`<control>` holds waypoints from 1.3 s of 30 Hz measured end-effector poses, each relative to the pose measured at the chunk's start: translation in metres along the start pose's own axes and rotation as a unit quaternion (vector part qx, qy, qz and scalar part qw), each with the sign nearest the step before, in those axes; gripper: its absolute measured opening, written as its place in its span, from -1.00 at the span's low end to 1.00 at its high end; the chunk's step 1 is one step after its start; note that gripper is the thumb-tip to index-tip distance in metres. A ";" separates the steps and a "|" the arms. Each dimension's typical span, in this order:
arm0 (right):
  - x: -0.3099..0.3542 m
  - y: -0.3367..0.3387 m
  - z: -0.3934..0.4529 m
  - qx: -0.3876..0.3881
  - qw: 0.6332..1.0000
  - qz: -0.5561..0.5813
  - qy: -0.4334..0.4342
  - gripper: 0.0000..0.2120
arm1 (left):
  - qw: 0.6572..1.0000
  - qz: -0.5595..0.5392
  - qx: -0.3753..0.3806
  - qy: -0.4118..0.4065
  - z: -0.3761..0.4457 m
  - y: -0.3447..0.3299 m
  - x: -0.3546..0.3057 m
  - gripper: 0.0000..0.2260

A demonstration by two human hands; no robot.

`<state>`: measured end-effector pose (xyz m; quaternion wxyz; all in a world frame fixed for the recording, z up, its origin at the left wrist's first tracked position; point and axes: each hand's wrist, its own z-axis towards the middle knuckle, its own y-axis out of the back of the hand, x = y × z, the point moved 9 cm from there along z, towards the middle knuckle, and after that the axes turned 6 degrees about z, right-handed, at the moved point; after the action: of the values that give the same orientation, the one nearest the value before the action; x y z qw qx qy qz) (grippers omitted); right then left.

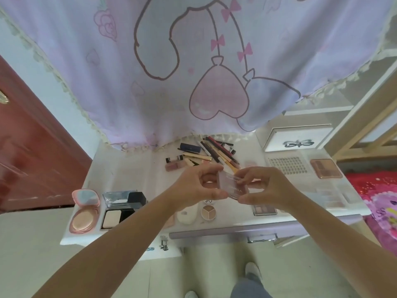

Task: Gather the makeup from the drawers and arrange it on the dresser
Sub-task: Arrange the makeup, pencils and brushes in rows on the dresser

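Both my hands hold a small clear-lidded compact (227, 186) above the middle of the white dresser top (133, 168). My left hand (199, 186) pinches its left side and my right hand (264, 188) grips its right side and lid. Behind them lies a heap of pencils and lipstick tubes (210, 154). Along the front edge sit an open pink powder compact (84, 211), an open black compact (120, 208), a white puff case (188, 214), a round three-shade pot (208, 211) and a small eyeshadow palette (264, 209).
At the right are a lash tray (287, 165), a rose-gold palette (325, 168), a clear palette (330, 195) and a white drawer box with a bow handle (298, 137). A purple drawer (236, 232) stands slightly out below. A printed curtain (193, 72) hangs over the back.
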<state>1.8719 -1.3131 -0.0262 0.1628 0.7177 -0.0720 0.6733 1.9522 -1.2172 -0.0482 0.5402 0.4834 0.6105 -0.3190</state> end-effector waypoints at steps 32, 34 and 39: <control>-0.120 0.110 0.090 0.156 0.937 0.127 -0.286 -0.66 | 0.942 -0.110 -0.275 0.156 0.083 -0.048 0.087 -0.53; -0.136 0.095 0.086 0.168 0.927 0.104 -0.318 -0.69 | 0.929 -0.119 -0.304 0.174 0.067 -0.051 0.101 -0.56; -0.165 0.065 0.083 0.193 0.918 0.040 -0.345 -0.72 | 0.891 -0.171 -0.357 0.222 0.031 -0.069 0.135 -0.59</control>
<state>1.9159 -1.4205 -0.1842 -0.0406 0.9196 -0.0212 0.3903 1.9059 -1.2349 -0.1949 0.4637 0.2044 0.8606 -0.0516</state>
